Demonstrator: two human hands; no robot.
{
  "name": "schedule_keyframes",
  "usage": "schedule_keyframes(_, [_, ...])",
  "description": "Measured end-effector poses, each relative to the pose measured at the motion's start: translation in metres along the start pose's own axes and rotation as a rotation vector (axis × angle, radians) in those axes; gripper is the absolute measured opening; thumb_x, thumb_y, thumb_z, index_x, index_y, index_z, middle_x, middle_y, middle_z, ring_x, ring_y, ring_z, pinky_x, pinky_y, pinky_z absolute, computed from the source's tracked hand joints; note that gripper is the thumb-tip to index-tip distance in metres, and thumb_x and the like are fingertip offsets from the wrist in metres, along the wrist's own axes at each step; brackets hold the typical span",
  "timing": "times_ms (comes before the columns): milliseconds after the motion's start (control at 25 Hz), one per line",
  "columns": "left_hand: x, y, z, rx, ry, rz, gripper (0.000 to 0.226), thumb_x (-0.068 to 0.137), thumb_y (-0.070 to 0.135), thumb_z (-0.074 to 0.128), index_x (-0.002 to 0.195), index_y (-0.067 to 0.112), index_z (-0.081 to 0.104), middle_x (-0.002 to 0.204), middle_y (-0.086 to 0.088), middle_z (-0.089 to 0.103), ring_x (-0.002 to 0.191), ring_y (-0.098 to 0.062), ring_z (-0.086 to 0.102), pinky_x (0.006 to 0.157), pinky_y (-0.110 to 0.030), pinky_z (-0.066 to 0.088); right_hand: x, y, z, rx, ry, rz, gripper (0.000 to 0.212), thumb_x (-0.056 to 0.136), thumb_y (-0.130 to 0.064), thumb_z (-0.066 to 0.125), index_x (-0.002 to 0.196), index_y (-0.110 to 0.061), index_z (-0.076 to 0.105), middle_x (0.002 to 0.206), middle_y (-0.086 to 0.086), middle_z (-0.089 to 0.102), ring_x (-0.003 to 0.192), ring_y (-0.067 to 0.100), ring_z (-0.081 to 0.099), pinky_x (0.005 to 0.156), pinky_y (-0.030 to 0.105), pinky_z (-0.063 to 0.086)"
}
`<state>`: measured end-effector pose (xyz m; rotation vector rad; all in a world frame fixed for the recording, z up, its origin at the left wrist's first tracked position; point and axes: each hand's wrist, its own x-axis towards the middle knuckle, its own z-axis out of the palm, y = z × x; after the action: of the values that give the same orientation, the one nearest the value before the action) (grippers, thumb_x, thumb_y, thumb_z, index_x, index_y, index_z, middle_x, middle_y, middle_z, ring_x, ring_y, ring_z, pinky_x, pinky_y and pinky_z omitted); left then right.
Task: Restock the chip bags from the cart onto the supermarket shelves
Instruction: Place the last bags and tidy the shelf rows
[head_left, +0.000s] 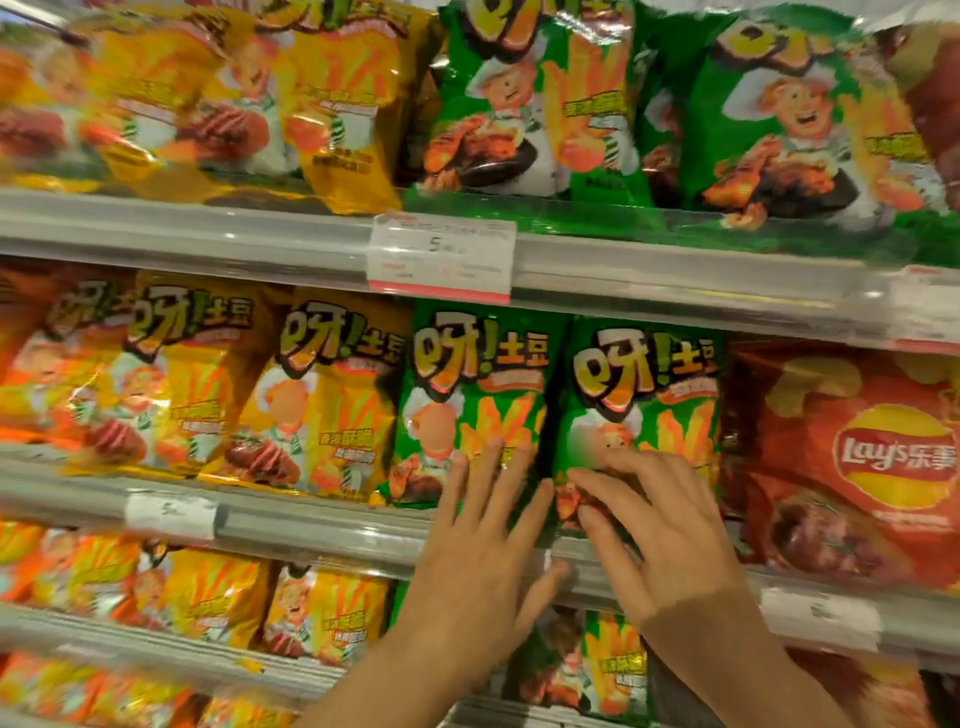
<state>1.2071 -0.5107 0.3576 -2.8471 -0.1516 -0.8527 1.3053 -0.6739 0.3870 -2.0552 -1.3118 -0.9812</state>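
Two green chip bags stand upright side by side on the middle shelf (322, 530). My left hand (483, 545) lies flat with straight, spread fingers against the lower part of the left green bag (467, 384). My right hand (660, 530) touches the lower front of the right green bag (644, 384), its fingers slightly bent and pointing left. Neither hand grips a bag. The cart is out of view.
Yellow chip bags (317, 410) fill the shelf to the left, and a red Lay's bag (852, 457) stands to the right. Above, the upper shelf (208, 228) carries yellow and green bags, with a price tag (441, 257) on its edge. Lower shelves hold more bags.
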Motion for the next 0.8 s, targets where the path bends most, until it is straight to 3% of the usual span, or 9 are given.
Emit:
schedule_keyframes(200, [-0.026, -0.039, -0.003, -0.286, 0.146, 0.074, 0.054, 0.104, 0.049, 0.043, 0.150, 0.022, 0.039, 0.161, -0.001, 0.029, 0.156, -0.023, 0.008, 0.122, -0.051, 0.023, 0.020, -0.045, 0.022, 0.098, -0.095, 0.045, 0.040, 0.102, -0.032, 0.042, 0.131, -0.018, 0.067, 0.129, -0.003, 0.059, 0.119, 0.019, 0.054, 0.103, 0.032, 0.039])
schedule_keyframes(360, [-0.049, -0.100, -0.011, -0.202, 0.223, -0.006, 0.056, 0.103, 0.050, 0.045, 0.153, 0.024, 0.039, 0.162, -0.002, 0.028, 0.155, -0.026, 0.010, 0.121, -0.053, 0.013, 0.033, -0.083, 0.043, 0.092, -0.091, 0.049, 0.039, 0.101, -0.034, 0.045, 0.132, -0.023, 0.065, 0.133, -0.007, 0.056, 0.124, 0.014, 0.050, 0.101, 0.032, 0.039])
schedule_keyframes(480, [-0.061, -0.161, -0.022, -0.172, 0.212, -0.074, 0.059, 0.101, 0.053, 0.044, 0.152, 0.024, 0.041, 0.163, -0.005, 0.027, 0.155, -0.029, 0.013, 0.121, -0.055, 0.018, 0.050, -0.126, 0.067, 0.095, -0.059, 0.120, 0.037, 0.098, -0.037, 0.048, 0.129, -0.025, 0.066, 0.134, -0.010, 0.056, 0.127, 0.011, 0.049, 0.104, 0.041, 0.044])
schedule_keyframes(560, [-0.070, -0.200, -0.027, -0.215, 0.196, -0.087, 0.061, 0.100, 0.055, 0.043, 0.153, 0.024, 0.039, 0.162, -0.007, 0.026, 0.152, -0.030, 0.021, 0.118, -0.055, 0.030, 0.059, -0.160, 0.086, 0.141, -0.073, 0.185, 0.037, 0.098, -0.038, 0.049, 0.132, -0.031, 0.062, 0.141, -0.015, 0.051, 0.134, 0.005, 0.045, 0.112, 0.041, 0.043])
schedule_keyframes(680, [-0.082, -0.235, -0.029, -0.267, 0.105, -0.036, 0.064, 0.100, 0.058, 0.044, 0.153, 0.022, 0.038, 0.161, -0.010, 0.028, 0.141, -0.031, 0.036, 0.110, -0.047, 0.041, 0.068, -0.200, 0.115, 0.145, -0.122, 0.282, 0.048, 0.094, -0.038, 0.049, 0.141, -0.045, 0.048, 0.158, -0.023, 0.030, 0.147, -0.004, 0.024, 0.119, 0.013, 0.019])
schedule_keyframes(720, [-0.083, -0.240, -0.029, -0.246, 0.077, -0.015, 0.065, 0.098, 0.056, 0.051, 0.150, 0.019, 0.043, 0.158, -0.016, 0.035, 0.136, -0.035, 0.043, 0.106, -0.047, 0.044, 0.069, -0.208, 0.122, 0.116, -0.145, 0.304, 0.052, 0.093, -0.038, 0.048, 0.143, -0.048, 0.043, 0.161, -0.022, 0.025, 0.149, -0.003, 0.020, 0.119, 0.011, 0.014])
schedule_keyframes(800, [-0.077, -0.244, -0.034, -0.284, -0.018, -0.051, 0.064, 0.088, 0.050, 0.070, 0.139, 0.012, 0.059, 0.140, -0.024, 0.057, 0.119, -0.041, 0.060, 0.095, -0.047, 0.052, 0.073, -0.218, 0.132, 0.041, -0.211, 0.322, 0.054, 0.095, -0.040, 0.044, 0.148, -0.049, 0.038, 0.165, -0.018, 0.018, 0.153, 0.007, 0.018, 0.122, 0.024, 0.019])
